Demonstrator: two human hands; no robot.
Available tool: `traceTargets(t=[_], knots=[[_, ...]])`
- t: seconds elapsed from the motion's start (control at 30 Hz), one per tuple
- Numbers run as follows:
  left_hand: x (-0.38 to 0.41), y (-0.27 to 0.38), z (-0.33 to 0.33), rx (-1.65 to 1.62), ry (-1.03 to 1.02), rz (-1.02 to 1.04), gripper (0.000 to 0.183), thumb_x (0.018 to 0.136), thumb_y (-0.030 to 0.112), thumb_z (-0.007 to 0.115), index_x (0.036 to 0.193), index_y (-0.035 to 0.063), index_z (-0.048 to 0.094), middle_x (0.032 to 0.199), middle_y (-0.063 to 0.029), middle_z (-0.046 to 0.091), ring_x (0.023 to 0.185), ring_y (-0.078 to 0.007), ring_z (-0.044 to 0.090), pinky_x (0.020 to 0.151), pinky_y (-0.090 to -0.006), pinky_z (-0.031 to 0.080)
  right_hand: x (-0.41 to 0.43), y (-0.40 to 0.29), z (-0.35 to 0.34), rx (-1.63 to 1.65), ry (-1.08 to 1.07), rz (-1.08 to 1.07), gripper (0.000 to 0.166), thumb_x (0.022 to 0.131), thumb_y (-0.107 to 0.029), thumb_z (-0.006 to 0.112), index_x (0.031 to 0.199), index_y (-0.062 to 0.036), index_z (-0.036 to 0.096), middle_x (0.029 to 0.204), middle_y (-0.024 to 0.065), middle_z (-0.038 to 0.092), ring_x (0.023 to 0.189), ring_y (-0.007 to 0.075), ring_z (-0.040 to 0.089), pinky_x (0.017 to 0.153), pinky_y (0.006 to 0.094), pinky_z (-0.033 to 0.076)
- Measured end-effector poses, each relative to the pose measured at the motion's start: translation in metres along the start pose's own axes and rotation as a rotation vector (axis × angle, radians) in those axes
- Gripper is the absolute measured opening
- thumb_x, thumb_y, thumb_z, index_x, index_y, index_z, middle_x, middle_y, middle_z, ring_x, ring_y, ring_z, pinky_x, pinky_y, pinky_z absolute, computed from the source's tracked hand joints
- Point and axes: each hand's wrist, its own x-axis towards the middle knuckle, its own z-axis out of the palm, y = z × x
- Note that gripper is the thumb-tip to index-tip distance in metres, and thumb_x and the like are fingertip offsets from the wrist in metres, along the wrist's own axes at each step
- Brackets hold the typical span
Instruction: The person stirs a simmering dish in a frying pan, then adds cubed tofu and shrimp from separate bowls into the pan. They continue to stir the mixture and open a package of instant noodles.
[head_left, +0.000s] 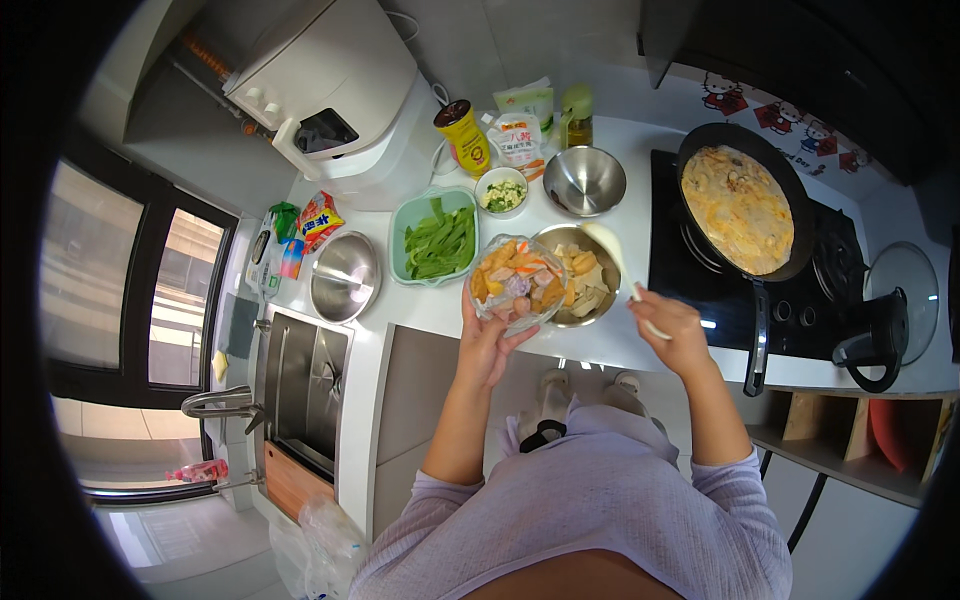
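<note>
My left hand (495, 341) holds a clear bowl of mixed food pieces (517, 281) from below, over the left edge of a steel bowl (616, 289) that contains sliced food. Closed around the handle of a pale spatula or spoon (606, 244) is my right hand (670, 328); the tool's broad end is at the steel bowl's upper right rim. Left of these stands a light green basket of cut green leaves (439, 240). A small white bowl of chopped greens and garlic (502, 193) and an unfilled steel bowl (584, 181) are behind.
A black frying pan (799, 225) with simmering food is on the cooktop (667, 300), its handle pointing toward me. A glass lid (926, 300) and black-handled vessel (877, 337) lie right. Another steel bowl (345, 277), the sink (300, 375) and an air fryer (330, 90) are left.
</note>
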Motion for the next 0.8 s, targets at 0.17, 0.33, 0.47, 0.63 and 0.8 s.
traceTargets(t=[0.17,0.33,0.47,0.63,0.8], knots=[[0.01,0.01,0.024,0.08,-0.075,-0.086,0.075,0.087,0.002,0.044,0.143,0.0262,0.001,0.134,-0.016,0.037,0.112,-0.0274,0.051,0.083,-0.0492,0.052,0.003,-0.017,-0.032,0.458,0.241,0.246,0.012,0.077,0.001,0.063,0.088,0.0028,0.068,0.093,0.0184,0.067,0.078,0.0186,0.067,0.07,0.028,0.053],[0.033,0.024,0.072,0.142,-0.201,-0.164,0.076,0.087,0.001,0.042,0.144,0.0237,-0.004,0.137,-0.0161,0.033,0.117,-0.0292,0.048,0.083,-0.0495,0.052,0.016,-0.026,-0.064,0.129,0.159,-0.059,0.018,0.071,0.001,0.067,0.089,-0.0006,0.069,0.095,0.0189,0.066,0.076,0.0246,0.067,0.068,0.0291,0.053],[0.048,0.025,0.111,0.177,-0.29,-0.186,0.077,0.087,0.001,0.041,0.144,0.0233,-0.005,0.139,-0.0161,0.03,0.118,-0.0306,0.047,0.083,-0.0497,0.052,0.011,-0.021,-0.089,-0.019,0.137,-0.182,0.023,0.067,0.001,0.07,0.09,-0.0029,0.068,0.097,0.0186,0.066,0.074,0.0263,0.066,0.064,0.0301,0.053],[0.058,0.014,0.157,0.224,-0.277,-0.224,0.077,0.086,0.001,0.042,0.144,0.0221,-0.004,0.138,-0.0158,0.03,0.115,-0.0299,0.048,0.081,-0.0484,0.053,0.0,-0.016,-0.116,-0.169,0.144,-0.235,0.022,0.066,-0.001,0.071,0.088,-0.0038,0.068,0.097,0.0185,0.065,0.071,0.0258,0.065,0.063,0.0302,0.053],[0.07,-0.002,0.201,0.324,-0.297,-0.221,0.078,0.084,0.002,0.042,0.144,0.021,-0.003,0.135,-0.0167,0.033,0.109,-0.0281,0.053,0.077,-0.0463,0.055,-0.008,0.0,-0.137,-0.077,0.302,-0.082,0.009,0.072,0.001,0.066,0.081,-0.0005,0.067,0.08,0.015,0.067,0.073,0.0284,0.067,0.065,0.0318,0.054]])
